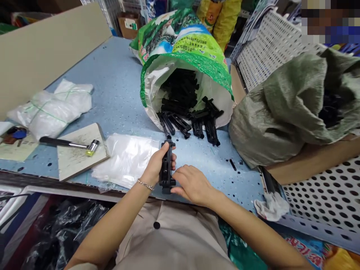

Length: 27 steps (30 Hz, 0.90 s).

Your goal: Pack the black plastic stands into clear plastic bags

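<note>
My left hand is wrapped round a black plastic bar-shaped part that lies lengthwise on the blue table. My right hand is curled at the near end of the same part, thumb and fingers touching it. Just beyond, a green and white woven sack lies on its side with its mouth toward me, and several black plastic parts spill from it onto the table.
A clear plastic bag lies left of my hands. Further left, a small hammer rests on a pale board, with tied white bags behind. A grey-green sack and white perforated crates stand right.
</note>
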Tool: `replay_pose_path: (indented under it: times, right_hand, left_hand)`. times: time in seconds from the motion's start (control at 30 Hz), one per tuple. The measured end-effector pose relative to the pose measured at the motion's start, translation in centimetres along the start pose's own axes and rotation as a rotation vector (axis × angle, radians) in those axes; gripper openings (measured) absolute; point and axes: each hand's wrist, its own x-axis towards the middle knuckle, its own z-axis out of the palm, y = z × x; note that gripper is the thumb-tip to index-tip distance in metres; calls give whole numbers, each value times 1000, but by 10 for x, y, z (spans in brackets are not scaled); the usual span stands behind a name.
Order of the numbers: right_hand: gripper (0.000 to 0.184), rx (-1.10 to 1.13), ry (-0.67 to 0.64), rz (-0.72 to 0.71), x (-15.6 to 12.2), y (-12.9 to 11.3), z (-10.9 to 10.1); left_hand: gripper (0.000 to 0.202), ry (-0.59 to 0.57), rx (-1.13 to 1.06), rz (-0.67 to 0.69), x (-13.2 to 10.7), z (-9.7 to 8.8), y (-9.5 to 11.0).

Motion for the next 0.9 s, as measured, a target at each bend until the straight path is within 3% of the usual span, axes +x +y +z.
replay_pose_path:
  times: [0.07, 0.13, 0.2, 0.27, 0.33, 0.37, 0.43, 0.57, 0.67, 0.77, 0.83, 0.9]
  right_hand:
    - [39, -77, -1, -69, -4, -4, 5]
    - [37, 10, -12, -25, -7, -6, 9]
    - [35, 221, -44, 103, -10, -8, 12]
    - [35, 458, -95, 229, -13, -9, 12]
    - [35, 591, -169, 237, -12, -6, 7]
    - [35, 611, -202, 212, -8, -1, 3]
    - [36, 541, -183, 189, 9, 16, -7]
    - [30, 31, 152, 400, 65, 71, -19]
    - [47, -184, 161, 546, 97, 104, -17]
    - [47, -88, 248, 660, 98, 113, -11]
    - [43, 133, 366, 678, 82, 103, -7]
    - [38, 455, 372, 661, 59, 83, -2]
  left_hand:
    - [51, -39, -24, -71, 2, 2, 0]
    - [51, -33, -8, -67, -1, 5, -3]
    - [50, 32, 108, 103, -10, 7, -4]
    - [54, 101, 298, 389, -24, 7, -3]
    - [74, 135, 440, 624, -35, 3, 0]
    - [82, 143, 464, 674, -36, 0, 0]
    - [79, 145, 420, 629, -29, -4, -5]
    - [48, 85, 410, 363, 8, -3, -39]
    - [44, 92, 704, 439, 29, -1, -64]
    - [55, 97, 828, 517, 36, -6, -65]
    - [61, 106, 765, 533, 37, -11, -54]
    - [62, 95, 603, 556, 37, -11, -40]
